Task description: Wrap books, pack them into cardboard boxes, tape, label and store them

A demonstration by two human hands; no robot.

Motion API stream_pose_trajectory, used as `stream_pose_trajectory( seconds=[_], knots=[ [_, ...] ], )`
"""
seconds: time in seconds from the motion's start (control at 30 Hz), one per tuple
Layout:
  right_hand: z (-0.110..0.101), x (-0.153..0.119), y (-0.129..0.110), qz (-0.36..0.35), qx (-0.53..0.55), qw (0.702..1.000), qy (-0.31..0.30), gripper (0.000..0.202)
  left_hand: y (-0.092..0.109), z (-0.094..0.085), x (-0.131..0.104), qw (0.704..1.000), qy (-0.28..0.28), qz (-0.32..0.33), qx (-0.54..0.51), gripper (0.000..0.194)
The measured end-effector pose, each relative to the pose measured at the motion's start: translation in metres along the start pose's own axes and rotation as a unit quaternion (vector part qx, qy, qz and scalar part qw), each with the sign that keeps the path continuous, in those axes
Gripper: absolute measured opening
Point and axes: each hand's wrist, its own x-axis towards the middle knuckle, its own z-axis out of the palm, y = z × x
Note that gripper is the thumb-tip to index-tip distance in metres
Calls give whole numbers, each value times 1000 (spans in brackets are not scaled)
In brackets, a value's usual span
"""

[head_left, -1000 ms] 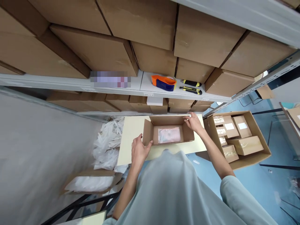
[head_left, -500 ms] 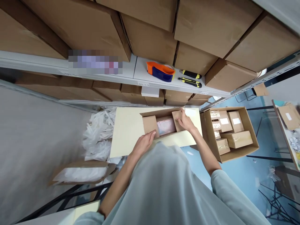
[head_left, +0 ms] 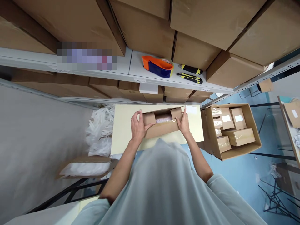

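Note:
A small cardboard box (head_left: 161, 129) stands on the pale yellow tabletop (head_left: 123, 125) before me, tilted a little. Both of its short end flaps are folded inward, and a pinkish wrapped item (head_left: 164, 118) shows in the gap between them. My left hand (head_left: 138, 126) grips the box's left end, thumb over the near edge and fingers round the far side. At the right end, my right hand (head_left: 184, 123) clasps the box with its thumb on the near wall. A white label sheet (head_left: 191, 109) lies by my right fingertips.
A large open carton (head_left: 234, 153) holding several smaller boxes stands right of the table. On the shelf ahead are an orange and blue tape dispenser (head_left: 158, 66) and several utility knives (head_left: 190, 78), with stacked cartons behind. Crumpled white packing material (head_left: 99, 134) heaps up at the left.
My left hand moved from the near edge to the box's left end, and my right hand shifted outward from the right flap. The long near side of the box now faces up toward me.

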Motion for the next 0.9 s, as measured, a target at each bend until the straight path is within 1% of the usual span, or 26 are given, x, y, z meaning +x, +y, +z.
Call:
stream_pose_trajectory(
  seconds=[0.1, 0.13, 0.2, 0.27, 0.33, 0.43, 0.53, 0.6, 0.67, 0.73, 0.83, 0.9],
  knots=[
    [2, -13, 4, 28, -15, 999, 30, 91, -7, -3, -15, 999, -50, 17, 8, 58],
    [1, -15, 5, 35, -29, 999, 28, 87, -8, -3, -21, 998, -66, 16, 8, 48],
    [-2, -19, 8, 38, -49, 998, -15, 74, -6, -1, -31, 997, -70, -9, 1, 39],
    [-4, -21, 11, 36, -52, 995, -75, 63, -1, 5, -35, 997, -49, -52, -16, 38],
    [-6, -22, 14, 33, -49, 993, -103, 59, 5, 13, -34, 994, -32, -99, -34, 37],
    [-7, -25, 13, 41, -47, 994, -87, 58, 8, 24, -29, 987, -26, -148, -59, 33],
    [-7, -24, 7, 80, -49, 993, -70, 56, 6, 30, -24, 981, -24, -175, -81, 33],
    [-6, -21, 3, 108, -53, 990, -71, 55, 5, 32, -23, 977, -21, -189, -92, 34],
    [-5, -18, 0, 129, -57, 987, -79, 55, 5, 34, -21, 975, -13, -196, -102, 35],
    [-5, -18, -1, 133, -58, 986, -83, 54, 5, 34, -19, 974, -4, -196, -115, 34],
    [-5, -25, -2, 110, -54, 989, -79, 54, 2, 27, -18, 977, -6, -178, -120, 30],
    [-4, -30, -2, 96, -62, 990, -78, 52, -4, 20, -18, 983, -12, -146, -108, 28]
  ],
)
